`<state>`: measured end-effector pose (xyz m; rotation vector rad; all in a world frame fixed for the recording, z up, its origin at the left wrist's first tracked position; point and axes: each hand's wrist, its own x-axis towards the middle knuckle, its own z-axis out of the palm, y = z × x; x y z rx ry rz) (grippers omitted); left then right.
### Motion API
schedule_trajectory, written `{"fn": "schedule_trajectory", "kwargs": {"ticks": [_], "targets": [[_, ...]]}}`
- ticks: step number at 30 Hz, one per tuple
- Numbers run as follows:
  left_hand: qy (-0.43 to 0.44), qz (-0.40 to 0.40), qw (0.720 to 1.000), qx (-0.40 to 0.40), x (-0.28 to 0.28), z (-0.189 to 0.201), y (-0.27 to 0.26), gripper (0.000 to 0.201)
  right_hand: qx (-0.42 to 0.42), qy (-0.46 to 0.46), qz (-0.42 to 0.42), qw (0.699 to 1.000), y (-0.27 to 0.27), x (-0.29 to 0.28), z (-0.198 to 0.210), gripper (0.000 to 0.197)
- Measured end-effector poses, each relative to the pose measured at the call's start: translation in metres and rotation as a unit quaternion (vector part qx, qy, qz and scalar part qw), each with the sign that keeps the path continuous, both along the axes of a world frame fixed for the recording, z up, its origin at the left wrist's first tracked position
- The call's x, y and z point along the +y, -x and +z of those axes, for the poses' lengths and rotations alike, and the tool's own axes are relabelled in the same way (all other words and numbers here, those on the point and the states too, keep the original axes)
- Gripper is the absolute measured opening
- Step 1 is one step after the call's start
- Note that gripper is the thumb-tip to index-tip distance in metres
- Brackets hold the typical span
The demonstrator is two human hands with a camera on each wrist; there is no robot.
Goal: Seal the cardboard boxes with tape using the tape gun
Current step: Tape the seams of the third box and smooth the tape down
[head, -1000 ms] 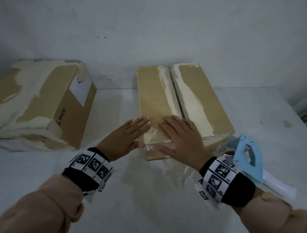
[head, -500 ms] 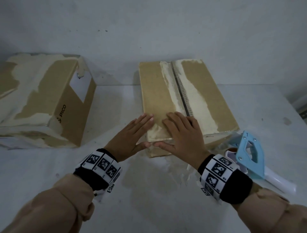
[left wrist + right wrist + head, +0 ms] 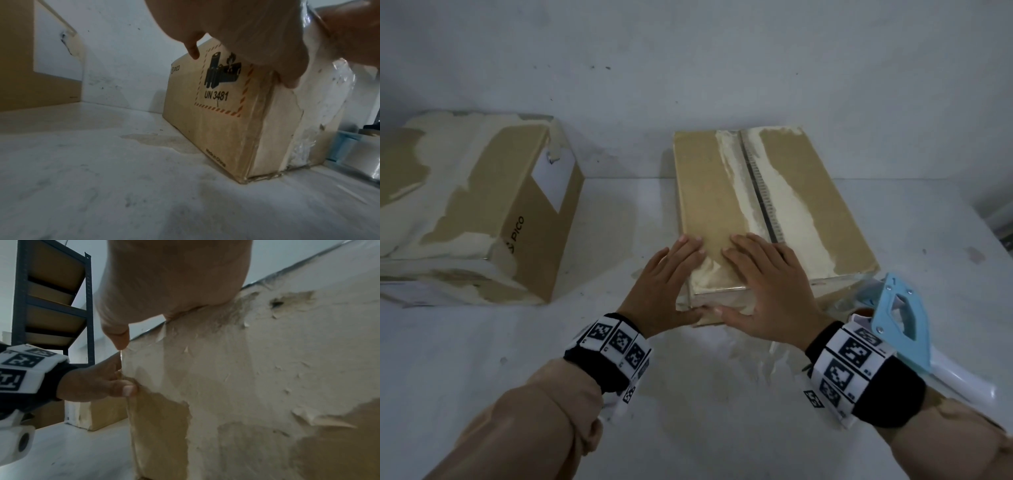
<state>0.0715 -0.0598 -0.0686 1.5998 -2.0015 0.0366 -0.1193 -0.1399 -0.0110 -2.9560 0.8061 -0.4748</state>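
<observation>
A worn cardboard box (image 3: 722,192) with its top flaps closed lies lengthwise at the table's middle. My left hand (image 3: 667,274) lies flat over its near left corner and my right hand (image 3: 767,284) lies flat on the near top edge. Both thumbs press the front face. The left wrist view shows the box (image 3: 216,121) side with a UN 3481 label, under my left hand (image 3: 236,32). The right wrist view shows the torn front face (image 3: 267,386) under my right hand (image 3: 164,280). A blue tape gun (image 3: 897,315) lies on the table behind my right wrist, unheld.
A second, larger cardboard box (image 3: 482,205) marked PICO sits at the left against the wall. The white table (image 3: 688,394) has crinkled clear tape stuck to it below the middle box. A dark metal shelf rack (image 3: 51,293) stands off to the left.
Both hands stayed on the box's near end. My left hand slid a little right onto the corner, and the thumbs came closer together on the front face.
</observation>
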Motion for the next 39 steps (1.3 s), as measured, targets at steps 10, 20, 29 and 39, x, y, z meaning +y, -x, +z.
{"fn": "schedule_trajectory", "kwargs": {"ticks": [10,20,29,39], "targets": [[-0.023,-0.022,0.999,-0.006,-0.002,0.008,-0.008,0.072,0.04,0.046,0.003,0.998,-0.002,-0.009,-0.002,0.069],[-0.036,0.045,0.996,-0.061,0.008,0.035,0.005,0.078,0.025,-0.01,0.007,1.0,0.019,-0.015,0.008,0.074],[-0.086,0.137,0.981,-0.109,-0.025,0.054,0.056,0.075,0.054,-0.032,-0.141,0.988,0.041,-0.031,0.003,0.081],[-0.206,0.105,0.958,-0.169,-0.026,0.07,0.055,0.083,0.041,-0.055,-0.075,0.995,0.067,-0.052,0.006,0.076]]}}
